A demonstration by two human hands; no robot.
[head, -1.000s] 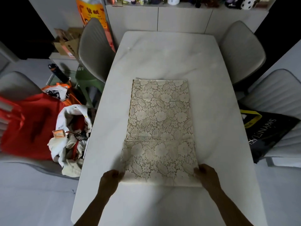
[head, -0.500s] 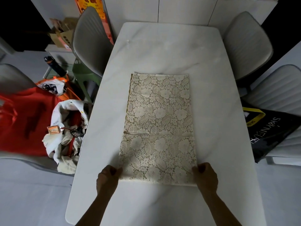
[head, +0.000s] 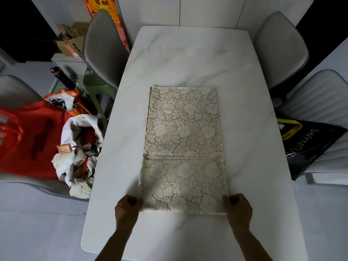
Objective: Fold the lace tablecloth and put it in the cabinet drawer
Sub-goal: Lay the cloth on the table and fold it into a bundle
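1. The lace tablecloth lies flat on the white tabletop as a long narrow strip. It runs from the near edge at 6 o'clock toward 12 o'clock. A crease crosses it a little below its middle, so I judge that it is already folded into several layers.

2. The step in hand seems to be one more fold along the length. The cloth is not yet compact enough for a drawer.

3. The left hand is at the near left corner of the strip, about 7 o'clock from its middle. Its fingers are curled and seem to pinch the corner of the cloth.

4. The right hand is at the near right corner, about 5 o'clock. Its fingers are also curled over the corner, with the knuckles up. Both forearms come in from the bottom, one to each side of the cloth.

5. I think the next move calls for lifting both corners together and carrying the near edge toward 12 o'clock. It should land square on the far edge. Lace is limp and full of holes, so uneven lifting could skew the layers.

6. A cabinet front stands beyond the tabletop at 12 o'clock. I cannot tell which drawer is meant.
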